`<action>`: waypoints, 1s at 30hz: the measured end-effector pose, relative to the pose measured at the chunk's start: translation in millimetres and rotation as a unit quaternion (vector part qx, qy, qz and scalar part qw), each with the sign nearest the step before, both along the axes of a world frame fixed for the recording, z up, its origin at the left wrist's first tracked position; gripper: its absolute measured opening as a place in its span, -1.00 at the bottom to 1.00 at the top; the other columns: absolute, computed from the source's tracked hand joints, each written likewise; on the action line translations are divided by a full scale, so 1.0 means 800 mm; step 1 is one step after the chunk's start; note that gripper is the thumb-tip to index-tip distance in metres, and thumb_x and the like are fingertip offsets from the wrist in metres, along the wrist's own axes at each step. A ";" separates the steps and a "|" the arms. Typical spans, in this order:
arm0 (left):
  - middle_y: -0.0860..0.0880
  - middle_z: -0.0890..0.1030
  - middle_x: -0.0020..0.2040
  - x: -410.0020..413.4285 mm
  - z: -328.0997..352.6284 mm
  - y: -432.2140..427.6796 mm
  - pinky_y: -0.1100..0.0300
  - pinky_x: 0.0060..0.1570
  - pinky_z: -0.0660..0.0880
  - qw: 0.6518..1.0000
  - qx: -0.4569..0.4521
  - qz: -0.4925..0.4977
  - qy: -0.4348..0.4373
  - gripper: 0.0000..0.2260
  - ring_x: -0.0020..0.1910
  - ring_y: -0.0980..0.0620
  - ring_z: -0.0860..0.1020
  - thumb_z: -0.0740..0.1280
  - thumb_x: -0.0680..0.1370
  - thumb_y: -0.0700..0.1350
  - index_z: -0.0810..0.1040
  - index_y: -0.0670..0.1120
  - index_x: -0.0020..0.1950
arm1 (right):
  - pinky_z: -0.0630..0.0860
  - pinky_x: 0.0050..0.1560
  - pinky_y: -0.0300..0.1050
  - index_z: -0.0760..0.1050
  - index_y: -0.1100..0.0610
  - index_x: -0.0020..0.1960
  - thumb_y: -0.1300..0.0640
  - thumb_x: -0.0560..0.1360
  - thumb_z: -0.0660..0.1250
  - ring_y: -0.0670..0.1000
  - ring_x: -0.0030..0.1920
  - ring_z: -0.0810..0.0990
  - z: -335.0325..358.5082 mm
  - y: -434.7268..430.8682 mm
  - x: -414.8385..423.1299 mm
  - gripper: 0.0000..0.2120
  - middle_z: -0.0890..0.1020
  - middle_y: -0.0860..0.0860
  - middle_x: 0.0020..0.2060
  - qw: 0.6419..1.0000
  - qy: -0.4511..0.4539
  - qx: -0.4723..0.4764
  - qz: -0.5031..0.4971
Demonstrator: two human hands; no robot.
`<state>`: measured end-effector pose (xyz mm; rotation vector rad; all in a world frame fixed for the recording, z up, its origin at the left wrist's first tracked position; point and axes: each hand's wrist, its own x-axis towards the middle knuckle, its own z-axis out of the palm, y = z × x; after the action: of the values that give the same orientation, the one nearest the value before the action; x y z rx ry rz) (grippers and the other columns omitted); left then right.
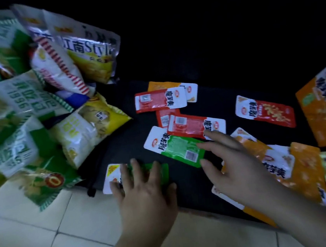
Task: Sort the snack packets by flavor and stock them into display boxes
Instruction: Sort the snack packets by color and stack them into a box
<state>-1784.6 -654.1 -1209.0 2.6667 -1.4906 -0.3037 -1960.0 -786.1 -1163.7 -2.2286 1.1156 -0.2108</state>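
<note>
Pale glazed floor tiles (38, 229) run along the near edge, toward me. On them lies a black cloth mat (124, 148), extending far and right.

On the mat:
- green-and-white flat sachets (181, 148), near the middle
- red-and-white flat sachets (159, 100), just beyond them
- orange flat sachets (305, 168), overlapping at right
- a large orange bag (324, 105), far right

At left, a heap of big green, white and yellow crisp bags (13, 99) spills from the mat onto the tiles.

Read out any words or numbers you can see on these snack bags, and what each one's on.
"江南Style": white and yellow bag
"1996": green and white bag
"20%": green packet under the left hand
Other print on bags and packets: too blurred.
</note>
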 end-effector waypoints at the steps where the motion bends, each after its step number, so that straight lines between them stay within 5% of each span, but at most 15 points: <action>1: -0.21 0.40 0.54 0.004 -0.003 0.004 -0.40 0.38 0.30 1.000 0.013 0.009 0.004 -0.42 0.53 -0.36 0.32 0.12 0.50 0.32 0.48 0.15 0.46 | 0.10 0.55 -0.21 0.40 -0.13 0.52 -0.11 0.65 0.25 -0.20 0.61 0.02 -0.003 -0.003 0.017 -0.56 0.18 -0.25 0.58 1.000 0.012 -0.008 0.025; 7: -0.13 0.43 0.54 0.038 -0.016 0.009 -0.20 0.42 0.42 0.972 -0.172 -0.112 0.115 -0.62 0.55 -0.18 0.36 0.33 0.58 0.01 0.57 -0.01 0.39 | -0.04 0.60 -0.18 0.24 -0.12 0.61 -0.09 0.69 0.17 -0.17 0.63 -0.04 -0.023 -0.010 0.066 -0.51 0.13 -0.23 0.62 0.990 0.093 0.019 0.109; 12: -0.16 0.50 0.46 0.063 -0.016 0.008 -0.20 0.45 0.38 0.989 -0.122 -0.004 0.079 -0.29 0.49 -0.26 0.38 0.29 0.47 0.31 0.46 -0.11 0.49 | -0.09 0.45 -0.29 0.18 -0.19 0.62 -0.11 0.70 0.14 -0.37 0.48 -0.15 -0.017 -0.008 0.052 -0.50 0.04 -0.35 0.60 0.984 0.113 0.040 0.129; 18: -0.02 0.51 0.14 0.061 0.005 -0.010 0.05 0.13 0.43 0.978 -0.137 0.018 0.154 -0.27 0.14 -0.03 0.42 0.60 0.35 0.00 0.48 -0.04 0.49 | -0.19 0.56 -0.21 0.03 -0.07 0.67 -0.17 0.71 0.05 -0.27 0.56 -0.39 -0.023 0.007 0.055 -0.42 -0.13 -0.27 0.63 0.982 0.102 0.063 0.148; 20: 0.09 0.50 0.04 0.063 0.012 -0.014 0.25 0.03 0.43 0.963 -0.152 0.054 0.216 -0.41 0.02 0.17 0.48 0.59 0.40 -0.18 0.55 0.10 0.39 | -0.20 0.52 -0.26 0.05 -0.09 0.67 -0.19 0.71 0.03 -0.30 0.56 -0.33 -0.019 0.005 0.055 -0.43 -0.11 -0.30 0.62 0.982 0.084 0.101 0.135; 22: 0.08 0.59 -0.09 0.066 0.022 -0.015 0.20 -0.06 0.55 0.938 -0.190 0.089 0.278 -0.63 -0.12 0.20 0.59 0.52 0.47 -0.25 0.64 0.20 0.08 | -0.14 0.48 -0.29 0.10 -0.14 0.65 -0.20 0.70 0.04 -0.35 0.55 -0.21 -0.013 -0.005 0.053 -0.46 -0.02 -0.34 0.61 0.981 0.063 0.144 0.112; 26: -0.02 0.72 -0.19 0.059 0.045 -0.032 0.25 -0.23 0.57 0.848 -0.257 0.179 0.427 -0.85 -0.28 0.14 0.66 0.47 0.54 -0.32 0.63 -0.07 -0.08 | 0.06 0.47 -0.28 0.25 -0.15 0.60 -0.16 0.69 0.15 -0.34 0.53 0.04 -0.009 -0.015 0.049 -0.51 0.20 -0.29 0.57 0.984 0.033 0.153 0.082; 28: 0.04 0.71 -0.11 0.060 0.041 -0.048 0.15 -0.13 0.59 0.865 -0.248 0.170 0.401 -0.84 -0.18 0.13 0.67 0.50 0.53 -0.26 0.62 -0.01 -0.10 | 0.23 0.46 -0.23 0.30 -0.17 0.56 -0.15 0.66 0.24 -0.24 0.53 0.21 -0.015 -0.013 0.047 -0.52 0.33 -0.28 0.49 0.987 0.004 0.155 0.049; 30: 0.07 0.62 0.01 0.062 0.027 -0.061 0.07 0.01 0.57 0.931 -0.188 0.113 0.292 -0.85 -0.03 0.03 0.63 0.53 0.48 -0.15 0.60 0.05 -0.15 | 0.34 0.42 -0.19 0.23 -0.21 0.58 -0.08 0.62 0.35 -0.22 0.43 0.34 -0.022 -0.011 0.042 -0.42 0.39 -0.31 0.40 0.983 -0.028 0.180 0.014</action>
<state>-1734.9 -703.1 -1187.4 2.1447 -0.9369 -0.6483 -1926.7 -794.6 -1181.1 -1.9039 1.0035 -0.0540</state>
